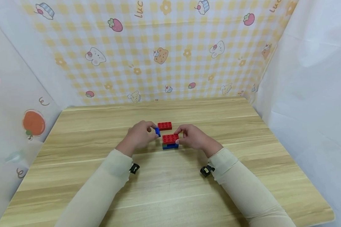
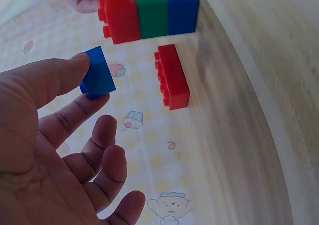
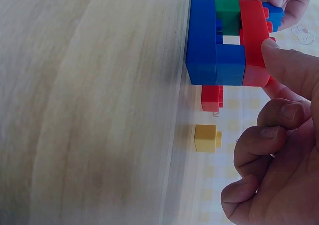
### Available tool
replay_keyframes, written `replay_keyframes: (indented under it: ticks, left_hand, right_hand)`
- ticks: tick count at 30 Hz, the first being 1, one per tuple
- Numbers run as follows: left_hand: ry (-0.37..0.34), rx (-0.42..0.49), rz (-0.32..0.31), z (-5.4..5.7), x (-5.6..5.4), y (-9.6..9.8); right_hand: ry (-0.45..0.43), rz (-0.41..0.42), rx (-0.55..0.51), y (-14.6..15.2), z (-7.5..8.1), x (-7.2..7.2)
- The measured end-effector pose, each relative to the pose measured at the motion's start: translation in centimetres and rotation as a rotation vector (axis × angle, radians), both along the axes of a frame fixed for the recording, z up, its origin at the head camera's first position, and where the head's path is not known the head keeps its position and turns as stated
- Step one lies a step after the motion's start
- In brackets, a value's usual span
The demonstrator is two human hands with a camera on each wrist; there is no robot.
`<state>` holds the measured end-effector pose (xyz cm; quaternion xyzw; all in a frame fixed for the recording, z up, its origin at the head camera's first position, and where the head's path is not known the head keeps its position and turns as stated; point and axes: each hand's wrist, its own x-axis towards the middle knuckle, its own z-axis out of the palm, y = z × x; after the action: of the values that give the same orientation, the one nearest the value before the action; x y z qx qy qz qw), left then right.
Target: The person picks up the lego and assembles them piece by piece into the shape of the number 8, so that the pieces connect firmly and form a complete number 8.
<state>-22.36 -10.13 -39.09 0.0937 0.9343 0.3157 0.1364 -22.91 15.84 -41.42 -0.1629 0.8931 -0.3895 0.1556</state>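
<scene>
My left hand (image 1: 138, 135) pinches a small blue brick (image 2: 100, 71) between thumb and index finger, just left of a stack of toy bricks. In the left wrist view the other fingers curl loosely. The stack has a long blue brick (image 3: 202, 43) at the bottom, then a small green brick (image 3: 228, 16) and a small blue block (image 3: 231, 65) with a gap between them. A long red brick (image 1: 169, 139) lies across the top, studs upward. My right hand (image 1: 195, 138) grips this red brick at its right end, thumb on the near side and index finger behind.
Behind the stack another red brick (image 1: 164, 126) lies on the wooden table (image 1: 164, 189). A small yellow brick (image 3: 205, 138) stands farther right in the right wrist view; the right hand hides it from the head view. A checked cloth (image 1: 170, 75) hangs at the back edge.
</scene>
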Motion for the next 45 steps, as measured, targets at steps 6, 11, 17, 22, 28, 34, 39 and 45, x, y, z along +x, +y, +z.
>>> replay_keyframes:
  ticks: [6,11,17,22,28,34,39,45]
  left_hand:
    - [0.002,0.020,-0.021,0.2,0.8,0.6]
    - [0.000,0.019,-0.034,0.0,1.1,1.2]
    - [-0.004,0.005,-0.042,-0.2,1.1,1.6]
    - [0.011,-0.013,-0.056,-0.3,1.1,1.8]
    - [0.009,-0.016,-0.061,-0.2,1.1,2.0]
    - [-0.009,0.001,-0.058,0.0,1.0,2.1]
    - [-0.023,0.013,-0.048,-0.1,0.9,2.1]
    - [-0.009,-0.009,-0.046,-0.1,0.8,2.3]
  right_hand:
    - [0.002,-0.002,0.006,0.2,-0.2,-0.2]
    - [-0.006,0.002,0.000,0.2,-0.2,-0.2]
    - [-0.005,0.008,0.002,0.2,-0.2,-0.3]
    - [-0.005,0.014,-0.003,0.2,-0.2,-0.3]
    - [-0.005,0.016,-0.009,0.2,-0.2,-0.3]
    - [-0.004,0.005,0.003,0.1,-0.2,-0.4]
    - [-0.002,0.011,0.002,0.1,-0.1,-0.4]
    - [-0.004,0.007,-0.004,0.2,-0.2,-0.5]
